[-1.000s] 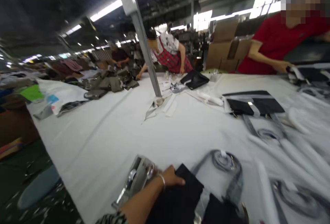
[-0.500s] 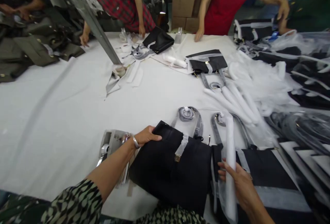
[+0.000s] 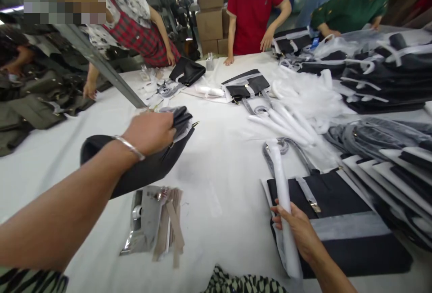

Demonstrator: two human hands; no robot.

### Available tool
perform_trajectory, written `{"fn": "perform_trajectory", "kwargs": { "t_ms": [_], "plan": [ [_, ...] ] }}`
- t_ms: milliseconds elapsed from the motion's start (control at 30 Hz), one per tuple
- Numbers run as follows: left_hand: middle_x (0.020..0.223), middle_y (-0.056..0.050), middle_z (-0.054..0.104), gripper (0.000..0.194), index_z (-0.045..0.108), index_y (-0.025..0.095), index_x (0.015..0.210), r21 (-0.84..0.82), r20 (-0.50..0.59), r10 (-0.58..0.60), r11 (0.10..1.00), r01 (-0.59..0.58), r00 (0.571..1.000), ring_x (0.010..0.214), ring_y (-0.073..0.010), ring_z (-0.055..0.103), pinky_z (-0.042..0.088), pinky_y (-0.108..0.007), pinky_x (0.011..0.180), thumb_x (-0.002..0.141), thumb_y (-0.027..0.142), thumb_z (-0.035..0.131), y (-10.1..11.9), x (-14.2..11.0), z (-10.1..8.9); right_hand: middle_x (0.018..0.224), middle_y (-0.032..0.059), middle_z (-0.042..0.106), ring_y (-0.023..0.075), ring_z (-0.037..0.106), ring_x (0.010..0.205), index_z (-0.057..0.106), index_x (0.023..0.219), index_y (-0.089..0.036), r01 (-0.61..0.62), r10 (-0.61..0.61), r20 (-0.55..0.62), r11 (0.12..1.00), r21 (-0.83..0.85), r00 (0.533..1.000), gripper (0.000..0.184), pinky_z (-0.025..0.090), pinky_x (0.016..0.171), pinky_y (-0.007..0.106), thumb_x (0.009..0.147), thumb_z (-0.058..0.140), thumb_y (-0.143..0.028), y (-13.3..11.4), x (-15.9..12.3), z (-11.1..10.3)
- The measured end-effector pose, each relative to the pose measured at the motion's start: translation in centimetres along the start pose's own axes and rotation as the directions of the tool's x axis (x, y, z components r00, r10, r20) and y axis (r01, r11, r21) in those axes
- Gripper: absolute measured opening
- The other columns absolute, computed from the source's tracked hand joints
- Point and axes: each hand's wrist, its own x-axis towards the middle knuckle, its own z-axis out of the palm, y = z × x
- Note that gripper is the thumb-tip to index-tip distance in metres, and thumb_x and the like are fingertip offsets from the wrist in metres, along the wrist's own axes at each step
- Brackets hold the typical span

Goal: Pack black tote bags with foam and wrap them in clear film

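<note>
My left hand (image 3: 150, 132) is closed around the gathered, film-wrapped handles of a black handbag (image 3: 145, 171), which hangs tilted over the table's left part. My right hand (image 3: 297, 227) grips a long white roll of padding (image 3: 281, 180), its fingers curled round the lower half. Under that roll lies a flat black bag (image 3: 354, 225), with a pale film band across it and a film-covered clasp strap. The bag's wrapped handle (image 3: 303, 151) loops away above it. Beside the hanging bag rests a tray (image 3: 148, 212) with clear packets and beige strips.
Stacked black bags (image 3: 384, 81) and layered black-and-white pieces (image 3: 394, 189) crowd the right side. White padding rolls (image 3: 290, 124) lie mid-right. A grey metal post (image 3: 104, 70) stands at left. Co-workers are across the table, one in a red shirt (image 3: 251, 14). Olive bags (image 3: 30, 113) lie far left.
My left hand has carried the black handbag from the table's front to the left and up, now holding its handles. My right hand still holds the white roll. The view has shifted.
</note>
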Motion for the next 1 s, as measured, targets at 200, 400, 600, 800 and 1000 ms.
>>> {"fn": "perform_trajectory", "kwargs": {
  "t_ms": [200,400,600,800,1000],
  "plan": [
    [0.090,-0.023,0.065,0.048,0.047,0.006,0.118,0.199,0.406,0.015,0.974,-0.105,0.914,0.095,-0.0424,0.062,0.042,-0.057,0.087,0.073,0.016,0.057,5.6,-2.7,12.7,0.093,0.0062,0.068,0.0158,0.062,0.068,0.054,0.113,-0.017,-0.029,0.027,0.030,0.997,0.067,0.999,0.062,0.052,0.060,0.027,0.065,0.074,-0.052,0.2,-0.4,0.1],
    [0.103,-0.032,0.062,0.085,0.020,0.000,0.142,0.116,0.572,-0.020,0.992,-0.057,0.820,0.099,-0.0425,0.061,0.047,-0.053,0.080,0.064,0.002,0.056,9.7,-5.5,24.7,0.099,0.0082,0.069,0.0181,0.064,0.071,0.055,0.115,-0.018,-0.038,0.037,0.036,0.999,0.027,0.999,0.067,0.053,0.063,0.029,0.063,0.074,-0.055,0.6,0.0,-1.2],
    [0.100,-0.028,0.065,0.073,0.047,0.007,0.130,-0.057,0.686,0.084,0.996,-0.062,0.722,0.090,-0.0397,0.064,0.051,-0.051,0.073,0.059,0.012,0.066,12.8,-10.2,28.9,0.099,0.0085,0.069,0.0199,0.064,0.074,0.055,0.116,-0.019,-0.066,0.065,0.038,0.998,0.017,0.997,0.070,0.054,0.063,0.031,0.061,0.076,-0.055,1.2,0.9,-1.4],
    [0.117,-0.011,0.063,0.036,0.061,0.021,0.113,-0.198,0.296,0.041,0.980,0.019,0.954,0.111,-0.0270,0.055,0.039,-0.042,0.102,0.079,0.032,0.055,4.8,-8.9,22.9,0.107,0.0104,0.066,0.0232,0.066,0.081,0.057,0.107,-0.017,-0.101,0.102,0.089,0.995,-0.008,0.991,0.066,0.055,0.062,0.031,0.057,0.076,-0.054,1.8,2.0,2.8],
    [0.119,-0.016,0.060,0.044,0.052,0.009,0.121,-0.214,0.023,-0.420,0.884,0.415,0.907,0.111,-0.0260,0.055,0.043,-0.041,0.098,0.081,0.026,0.045,-13.0,-3.2,15.5,0.090,0.0049,0.065,0.0176,0.063,0.065,0.054,0.094,-0.018,0.003,0.006,0.089,0.995,-0.102,0.996,0.046,0.050,0.049,0.027,0.068,0.066,-0.053,2.7,4.3,8.9]
  ]
}}
